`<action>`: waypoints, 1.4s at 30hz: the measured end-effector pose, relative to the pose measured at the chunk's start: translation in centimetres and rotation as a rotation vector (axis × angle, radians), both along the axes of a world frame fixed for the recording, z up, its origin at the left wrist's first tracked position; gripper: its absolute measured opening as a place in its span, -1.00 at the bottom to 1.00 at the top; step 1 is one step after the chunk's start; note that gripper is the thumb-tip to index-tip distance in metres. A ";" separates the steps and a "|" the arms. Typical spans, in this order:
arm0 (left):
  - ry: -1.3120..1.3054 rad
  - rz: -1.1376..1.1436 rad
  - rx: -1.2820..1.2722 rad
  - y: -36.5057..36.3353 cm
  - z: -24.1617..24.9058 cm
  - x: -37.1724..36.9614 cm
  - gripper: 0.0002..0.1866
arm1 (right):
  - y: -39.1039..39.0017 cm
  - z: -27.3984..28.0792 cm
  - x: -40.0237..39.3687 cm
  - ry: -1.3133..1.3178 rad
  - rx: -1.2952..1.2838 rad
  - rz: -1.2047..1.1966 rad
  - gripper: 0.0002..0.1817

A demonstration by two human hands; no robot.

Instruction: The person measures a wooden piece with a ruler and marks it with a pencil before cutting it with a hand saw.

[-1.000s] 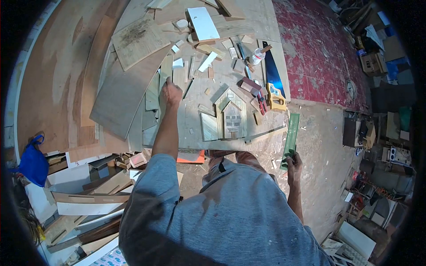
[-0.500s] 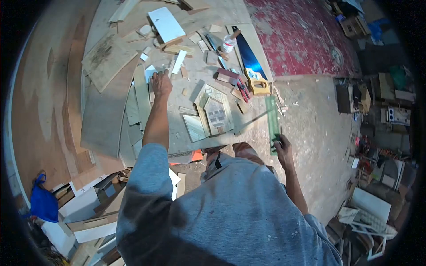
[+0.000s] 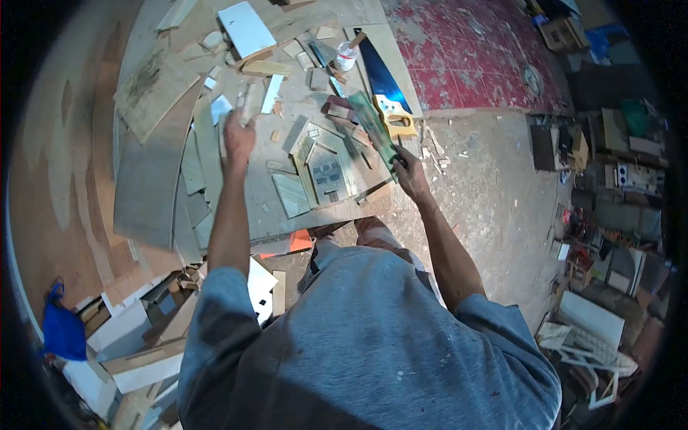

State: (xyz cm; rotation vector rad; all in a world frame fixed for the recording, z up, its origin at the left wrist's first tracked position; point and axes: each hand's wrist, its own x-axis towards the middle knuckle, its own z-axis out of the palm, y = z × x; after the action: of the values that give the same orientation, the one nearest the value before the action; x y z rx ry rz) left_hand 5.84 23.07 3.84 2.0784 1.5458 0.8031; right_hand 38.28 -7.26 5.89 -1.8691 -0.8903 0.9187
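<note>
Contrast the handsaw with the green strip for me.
The handsaw lies on the workbench; the green strip is held in the right hand. The handsaw has a shiny blue blade and yellow grip, while the green strip is dull green. The handsaw's blade tapers; the green strip stays roughly even in width. Both are long and slant the same way.

- Left of the worktop, a large brown plywood sheet
- Off the worktop's near left corner, heaped boards and a blue bag
- At the worktop's near edge, an orange piece
- Right of the worktop, worn red flooring and grey floor
- Well right of the worktop, a white frame among clutter
</note>
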 end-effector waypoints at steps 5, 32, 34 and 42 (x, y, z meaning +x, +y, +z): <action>-0.166 -0.009 -0.198 -11.8 1.9 -0.1 -0.68 | 9.9 1.3 1.2 -0.307 0.111 0.301 -0.54; -0.045 0.053 -0.435 -24.3 3.1 -2.2 -0.72 | 5.5 2.6 -12.4 -0.220 0.163 0.574 -0.83; 0.160 -0.013 -0.269 -24.1 2.1 -2.5 -0.77 | 8.0 1.2 -14.7 -0.341 0.147 0.579 -0.80; 0.550 -0.248 -0.227 -25.0 1.1 -3.5 -0.66 | 15.9 -2.3 -20.6 -0.700 -0.140 0.779 -0.77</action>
State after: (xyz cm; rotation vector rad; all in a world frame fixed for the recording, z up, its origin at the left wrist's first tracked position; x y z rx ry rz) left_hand 2.37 -1.92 4.90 2.3650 1.4970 -0.0456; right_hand 17.70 8.67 3.54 -2.0085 -2.1237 0.7531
